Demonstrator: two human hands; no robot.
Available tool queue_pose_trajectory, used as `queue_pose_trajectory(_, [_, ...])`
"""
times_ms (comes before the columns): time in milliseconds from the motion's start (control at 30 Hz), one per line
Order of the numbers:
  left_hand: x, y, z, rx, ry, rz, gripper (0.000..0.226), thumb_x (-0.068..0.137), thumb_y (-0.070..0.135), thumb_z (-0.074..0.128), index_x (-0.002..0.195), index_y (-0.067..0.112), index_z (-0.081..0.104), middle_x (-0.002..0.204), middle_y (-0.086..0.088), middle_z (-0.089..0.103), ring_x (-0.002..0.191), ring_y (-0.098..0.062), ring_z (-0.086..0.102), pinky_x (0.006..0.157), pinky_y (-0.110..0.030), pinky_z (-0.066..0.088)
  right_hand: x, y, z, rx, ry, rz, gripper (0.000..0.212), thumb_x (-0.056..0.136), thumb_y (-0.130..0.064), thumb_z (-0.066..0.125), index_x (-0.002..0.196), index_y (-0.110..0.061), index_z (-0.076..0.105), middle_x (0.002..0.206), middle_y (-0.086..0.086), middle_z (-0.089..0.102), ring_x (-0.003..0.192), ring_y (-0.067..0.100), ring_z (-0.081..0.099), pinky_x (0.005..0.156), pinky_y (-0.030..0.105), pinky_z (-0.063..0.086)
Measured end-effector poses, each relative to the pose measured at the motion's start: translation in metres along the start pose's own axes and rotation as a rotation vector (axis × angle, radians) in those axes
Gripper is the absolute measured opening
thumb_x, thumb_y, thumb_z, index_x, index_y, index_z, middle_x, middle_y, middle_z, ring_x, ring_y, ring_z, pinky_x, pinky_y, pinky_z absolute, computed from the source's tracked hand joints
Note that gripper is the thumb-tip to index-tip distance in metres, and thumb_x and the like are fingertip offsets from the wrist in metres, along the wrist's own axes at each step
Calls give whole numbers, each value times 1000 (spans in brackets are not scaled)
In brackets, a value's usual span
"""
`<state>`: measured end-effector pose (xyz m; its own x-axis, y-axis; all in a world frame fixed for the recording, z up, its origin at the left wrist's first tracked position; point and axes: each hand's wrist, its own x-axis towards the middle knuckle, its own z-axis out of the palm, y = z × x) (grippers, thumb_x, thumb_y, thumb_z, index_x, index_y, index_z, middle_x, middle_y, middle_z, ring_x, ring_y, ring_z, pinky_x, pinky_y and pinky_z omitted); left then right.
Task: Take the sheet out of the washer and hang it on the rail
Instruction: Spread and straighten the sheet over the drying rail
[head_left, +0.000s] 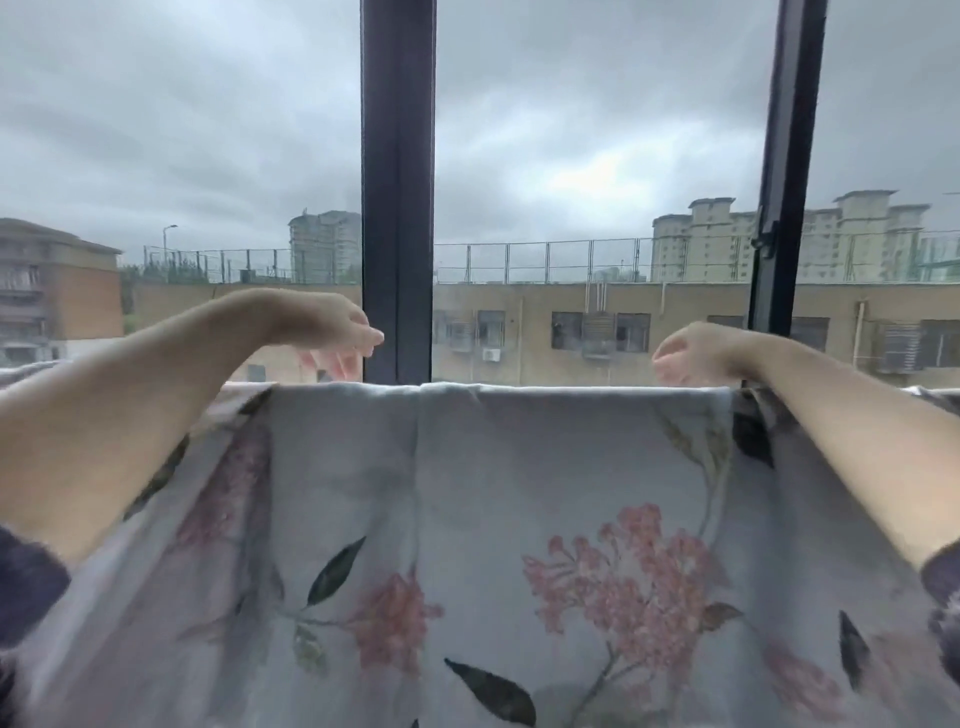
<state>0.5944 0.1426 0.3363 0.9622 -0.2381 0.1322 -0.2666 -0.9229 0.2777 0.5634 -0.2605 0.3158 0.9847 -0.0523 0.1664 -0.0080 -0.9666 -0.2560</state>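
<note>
Hanging in front of a large window, the sheet (519, 467) falls toward the near side from a straight top fold. It is pale grey with pink flowers and dark leaves. The rail is hidden under this fold and cannot be seen. A dark window post (397, 182) stands behind the middle and a second post (789, 156) stands at the right. Through the glass there is a grey cloudy sky, a long beige building (545, 332) with a fence on its roof, and taller blocks far away.

The left hand (327, 327) hovers just above the fold. Its grip is apart, with loose fingers pointing down and holding nothing, though the fingertips are blurred. The right hand (696, 351) is just above the fold further right, with its fingers curled. Its lower fingers meet the cloth edge, and I cannot tell if the grip is clamped on the sheet. Dark sleeves (26, 587) are cut off at the bottom corners, and the lower sheet runs out of view.
</note>
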Motion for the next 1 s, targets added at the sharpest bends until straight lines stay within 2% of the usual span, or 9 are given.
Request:
queue_pose_trajectory(100, [-36, 3, 12, -174, 181, 232, 30, 99, 35, 43, 91, 15, 64, 83, 0, 72, 79, -14, 69, 76, -36, 53, -26, -13, 7, 247, 261, -195, 26, 96, -34, 49, 94, -17, 68, 89, -2, 71, 85, 14, 68, 87, 38, 52])
queue_pose_trajectory(233, [-81, 2, 45, -155, 433, 424, 17, 95, 35, 51, 98, 25, 63, 97, 10, 67, 87, -9, 63, 78, -30, 47, -67, -33, 36, 154, 472, -409, 39, 95, -47, 46, 105, -15, 68, 105, 5, 71, 95, 17, 65, 87, 33, 52])
queue_pose_trajectory(400, [-119, -7, 94, 202, 771, 387, 35, 85, 36, 63, 115, 18, 58, 114, -1, 63, 104, -23, 58, 90, -42, 45, -111, -48, 78, -129, 611, -547, 47, 89, -54, 52, 122, -22, 59, 124, -2, 61, 111, 17, 57, 99, 43, 43])
queue_pose_trajectory(500, [-136, -5, 120, 220, 999, 297, 29, 81, 29, 69, 102, 13, 59, 103, -4, 61, 95, -26, 59, 81, -43, 47, -135, -59, 102, -119, 795, -501, 39, 87, -47, 59, 111, -17, 62, 113, -1, 62, 103, 19, 60, 87, 37, 45])
queue_pose_trajectory(600, [-149, -6, 155, 32, 819, -7, 37, 84, 55, 55, 85, 18, 51, 85, -2, 63, 78, -27, 62, 64, -34, 48, -161, -70, 136, 107, 458, -188, 46, 88, -62, 46, 101, -19, 57, 98, -4, 63, 90, 19, 62, 67, 29, 43])
queue_pose_trajectory(700, [-148, -11, 195, 19, 407, -320, 66, 73, 82, 37, 109, 29, 52, 107, 1, 64, 93, -22, 63, 73, -31, 48, -161, -71, 178, 330, -8, 13, 60, 85, -66, 46, 112, -13, 55, 100, 2, 61, 94, 20, 60, 73, 29, 42])
queue_pose_trajectory(800, [-143, -15, 211, -2, 331, -440, 62, 84, 70, 39, 119, 20, 51, 115, -2, 60, 107, -24, 60, 80, -28, 47, -154, -73, 212, 463, -76, 90, 74, 82, -62, 57, 132, -8, 45, 123, 8, 55, 109, 24, 56, 81, 28, 44])
queue_pose_trajectory(900, [-141, -12, 217, -349, 311, -351, 39, 97, 36, 41, 71, 11, 57, 69, -5, 65, 65, -22, 65, 64, -28, 55, -165, -82, 225, 573, -58, 116, 97, 73, -65, 65, 145, -13, 25, 145, 6, 38, 129, 26, 42, 97, 32, 42])
queue_pose_trajectory(1000, [-144, 3, 212, -696, 359, -132, 39, 98, 26, 48, 66, 5, 56, 54, -8, 57, 49, -21, 56, 57, -37, 54, -180, -95, 220, 684, -122, 0, 100, 74, -56, 71, 148, -15, 18, 134, -9, 46, 103, 15, 56, 74, 20, 52])
